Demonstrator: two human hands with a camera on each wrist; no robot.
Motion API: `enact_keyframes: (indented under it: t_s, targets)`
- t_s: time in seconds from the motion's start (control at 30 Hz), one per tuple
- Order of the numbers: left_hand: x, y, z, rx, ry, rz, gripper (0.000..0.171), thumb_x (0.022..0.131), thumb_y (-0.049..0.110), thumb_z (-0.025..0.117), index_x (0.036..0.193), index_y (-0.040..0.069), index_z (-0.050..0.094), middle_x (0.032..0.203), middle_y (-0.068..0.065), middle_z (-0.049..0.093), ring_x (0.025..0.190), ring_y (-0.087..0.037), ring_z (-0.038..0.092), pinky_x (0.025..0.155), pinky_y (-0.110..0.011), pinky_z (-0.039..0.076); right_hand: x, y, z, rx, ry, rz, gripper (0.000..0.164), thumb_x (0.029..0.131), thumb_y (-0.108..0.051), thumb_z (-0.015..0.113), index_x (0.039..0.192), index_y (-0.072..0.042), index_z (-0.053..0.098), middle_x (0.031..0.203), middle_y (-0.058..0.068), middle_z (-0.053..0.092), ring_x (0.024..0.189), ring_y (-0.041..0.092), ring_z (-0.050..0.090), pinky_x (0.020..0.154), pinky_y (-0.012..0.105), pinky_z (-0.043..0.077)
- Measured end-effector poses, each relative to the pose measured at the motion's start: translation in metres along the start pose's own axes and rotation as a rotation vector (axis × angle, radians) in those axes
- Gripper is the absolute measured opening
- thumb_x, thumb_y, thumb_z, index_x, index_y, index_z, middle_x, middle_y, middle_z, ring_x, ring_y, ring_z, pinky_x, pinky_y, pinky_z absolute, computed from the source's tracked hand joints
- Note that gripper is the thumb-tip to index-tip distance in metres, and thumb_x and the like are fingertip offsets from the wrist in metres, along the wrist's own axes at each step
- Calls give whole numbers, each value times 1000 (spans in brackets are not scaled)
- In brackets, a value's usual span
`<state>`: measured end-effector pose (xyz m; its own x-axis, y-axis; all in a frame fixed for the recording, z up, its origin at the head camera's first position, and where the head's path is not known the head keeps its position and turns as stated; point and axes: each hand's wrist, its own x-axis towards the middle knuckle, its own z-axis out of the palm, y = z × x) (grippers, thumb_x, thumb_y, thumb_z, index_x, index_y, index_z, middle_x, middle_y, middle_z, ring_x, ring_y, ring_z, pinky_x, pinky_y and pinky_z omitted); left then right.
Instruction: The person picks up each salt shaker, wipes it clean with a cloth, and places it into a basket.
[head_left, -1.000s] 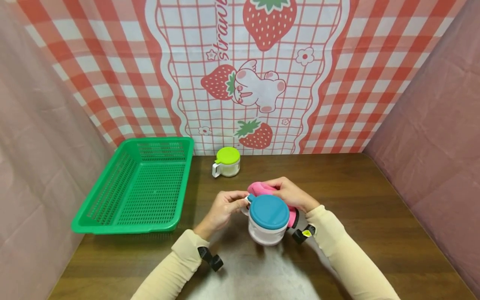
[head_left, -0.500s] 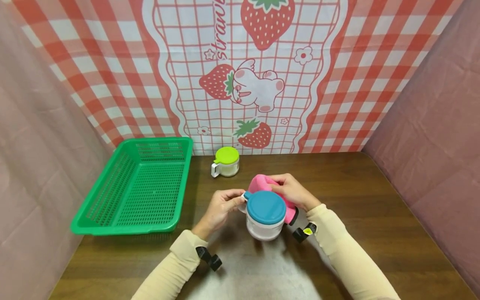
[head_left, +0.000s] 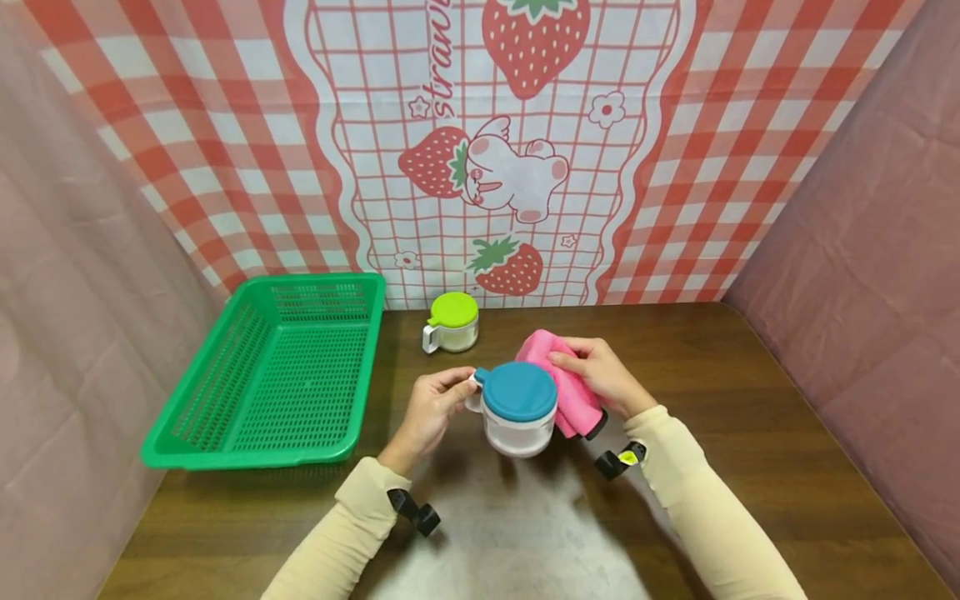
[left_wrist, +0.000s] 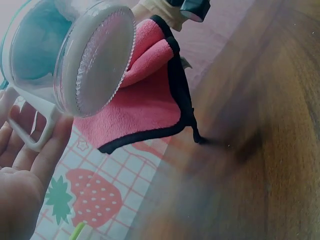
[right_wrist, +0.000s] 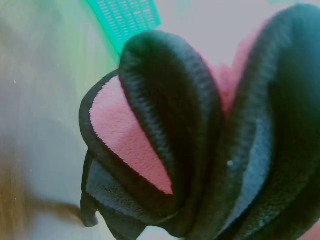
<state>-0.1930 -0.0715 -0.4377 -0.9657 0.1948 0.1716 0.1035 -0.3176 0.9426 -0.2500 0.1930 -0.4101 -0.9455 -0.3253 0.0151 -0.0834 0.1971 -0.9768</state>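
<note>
My left hand (head_left: 429, 410) grips the white handle of a clear seasoning jar (head_left: 519, 433) with a blue lid (head_left: 520, 390). The jar is held over the middle of the table, and the left wrist view shows its ridged bottom (left_wrist: 102, 60) tipped toward the camera. Just to its right, my right hand (head_left: 606, 377) holds a folded pink cleaning cloth (head_left: 572, 398) with black edging, thumb on top. Part of the cloth lies behind the jar in the head view. Folds of cloth (right_wrist: 127, 132) fill the right wrist view and hide the right hand there.
A green perforated basket (head_left: 372, 358) stands at the left of the wooden table (head_left: 720, 417). Near the back edge sits a smaller jar (head_left: 454, 323) with a lime-green lid and white handle. A strawberry-print curtain (head_left: 510, 167) hangs behind, with pink drapes at both sides.
My left hand has carried the jar left and a little toward the back. The right hand and cloth have shifted right and back, so more of the cloth shows beside the jar.
</note>
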Motion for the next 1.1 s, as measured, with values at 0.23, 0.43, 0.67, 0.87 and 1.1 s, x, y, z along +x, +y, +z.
enact_keyframes:
  t_s: [0.23,0.43,0.67,0.87,1.1]
  targets:
    - [2,1,-2,-35,102,-14,19,92,-9,54,108,-12,63,82,11,71,75,-4,63,64,-19,55,-5,-4,-4,-21,57,-40,39,93,-10,65,124,13,58,85,-15,69,71,3,61,61,17,52]
    - [3,1,-4,-44,135,0,22,91,-8,54,111,-17,60,81,11,71,73,-5,64,62,-20,56,-10,-11,-8,-151,92,-113,37,92,-12,66,123,8,62,88,-14,67,71,5,59,59,19,51]
    - [3,2,-6,-57,188,-2,27,92,-9,53,114,-24,54,81,10,71,73,-6,65,62,-21,57,-16,-17,-11,-159,74,-122,38,92,-13,66,124,7,61,91,-11,68,75,7,60,61,20,53]
    - [3,3,-6,-49,218,-6,29,93,-8,54,115,-26,52,80,11,71,73,-7,65,62,-21,56,-19,-20,-8,-207,71,-152,36,91,-8,66,124,6,62,103,10,70,77,5,61,64,20,54]
    - [3,3,-5,-4,241,10,30,93,-6,55,115,-26,53,78,13,70,74,-6,63,62,-19,54,-23,-30,-9,-366,76,-252,35,89,-7,69,122,3,65,106,24,69,72,4,58,60,18,51]
